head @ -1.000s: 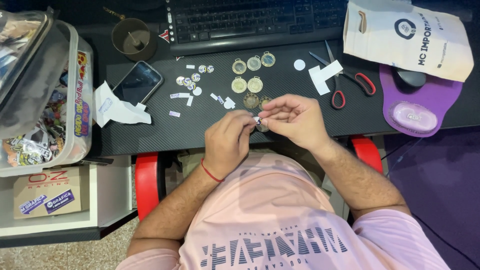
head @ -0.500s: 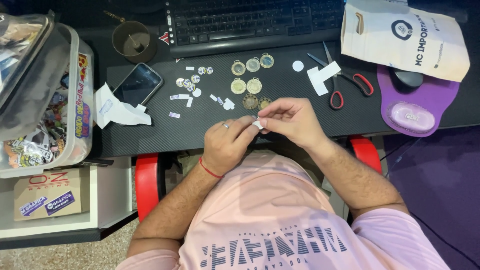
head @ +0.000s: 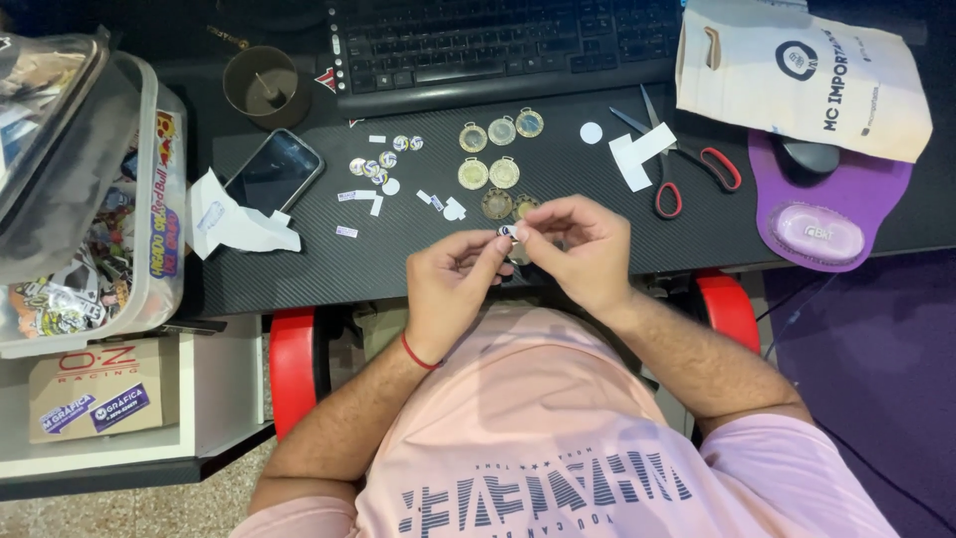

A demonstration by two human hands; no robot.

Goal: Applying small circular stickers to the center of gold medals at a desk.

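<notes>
Over the near edge of the black desk (head: 299, 279), both hands met on one small round sticker (head: 508, 232).

Left hand (head: 453, 284) and right hand (head: 578, 249) pinched the sticker narrowly between fingertips, which touched. Just beyond the grip lay gold medals (head: 488, 174); further left of it sat loose stickers (head: 383, 164), a phone (head: 274, 171) and torn paper (head: 234, 217). Right of the grip lay red-handled scissors (head: 687, 164) and a purple mouse pad (head: 827, 214).
</notes>
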